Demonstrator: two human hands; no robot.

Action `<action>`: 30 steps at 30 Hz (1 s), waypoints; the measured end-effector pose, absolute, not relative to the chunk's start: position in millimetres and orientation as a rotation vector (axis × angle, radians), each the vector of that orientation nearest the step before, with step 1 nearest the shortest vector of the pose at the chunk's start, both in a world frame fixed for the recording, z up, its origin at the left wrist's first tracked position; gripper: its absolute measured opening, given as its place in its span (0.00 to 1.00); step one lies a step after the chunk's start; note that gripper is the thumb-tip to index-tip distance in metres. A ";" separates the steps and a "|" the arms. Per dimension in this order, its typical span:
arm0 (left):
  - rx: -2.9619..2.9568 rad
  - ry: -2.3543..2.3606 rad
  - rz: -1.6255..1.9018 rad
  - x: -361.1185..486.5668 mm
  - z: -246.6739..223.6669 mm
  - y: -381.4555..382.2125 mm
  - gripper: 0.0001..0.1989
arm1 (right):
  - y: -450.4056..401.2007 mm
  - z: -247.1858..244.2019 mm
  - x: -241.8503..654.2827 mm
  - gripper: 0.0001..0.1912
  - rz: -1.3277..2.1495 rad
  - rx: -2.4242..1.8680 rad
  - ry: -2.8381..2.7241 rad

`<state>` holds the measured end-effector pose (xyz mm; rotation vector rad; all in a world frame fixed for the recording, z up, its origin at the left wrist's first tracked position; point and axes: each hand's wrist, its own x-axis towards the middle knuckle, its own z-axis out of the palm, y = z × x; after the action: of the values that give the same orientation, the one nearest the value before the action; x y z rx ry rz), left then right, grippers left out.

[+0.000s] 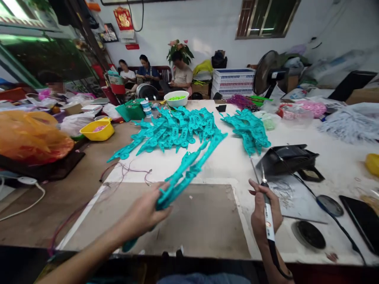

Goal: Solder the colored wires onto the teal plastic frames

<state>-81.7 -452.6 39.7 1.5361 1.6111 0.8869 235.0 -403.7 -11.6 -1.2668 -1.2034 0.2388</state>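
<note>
Head view. In the left hand [142, 213], grips long teal strips [192, 171] near one end, fingers wrapped round, far ends slanting up and away over the grey sheet [207, 225] at the near middle of the worktop [23, 232]. Blurred there; cannot tell the exact count. In the right hand [276, 213], holds a soldering iron [269, 217] like a pen, tip upward before a dark box [290, 157]. Cannot tell whether touching.

To handle well, as judged: keep the hot tip well off plastic and fingers; support the strips close to the middle to limit flexing; set down flat, without snagging the thin wires [130, 169]; keep the iron's cord slack.

Surface: see a large teal heap [177, 128] toward the far edge, a smaller heap [251, 130] to its right. Near the right edge, note a metal plate [308, 203] with tiny bits, a round black tin [310, 234], a flat black device [361, 221]. Toward the left, find a yellow basket [100, 133] and an orange bag [32, 134].

Room: beyond the far edge, see seated people [182, 77], stacked crates [232, 81], a fan [268, 73], a barred window [268, 17].
</note>
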 end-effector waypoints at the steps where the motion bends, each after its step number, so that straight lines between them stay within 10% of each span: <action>1: 1.683 1.637 0.769 -61.0 26.4 -458.9 0.30 | -412.1 -11.1 239.8 0.16 0.230 -1.267 -1.223; 10: 1.875 1.657 0.650 64.6 -36.4 -455.5 0.32 | -446.0 -40.9 252.5 0.15 0.379 -1.397 -1.590; 19: 1.840 1.673 0.902 6.1 -48.5 -453.0 0.17 | -417.5 -69.9 239.4 0.20 0.267 -1.295 -1.968; 30: 1.907 1.552 0.832 12.8 -61.2 -459.5 0.22 | -392.9 -44.4 260.7 0.18 0.134 -1.237 -2.142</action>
<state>12.8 -459.5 -61.2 1.9074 1.5516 0.8318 260.7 -392.9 -44.4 -1.2371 -2.1424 0.1339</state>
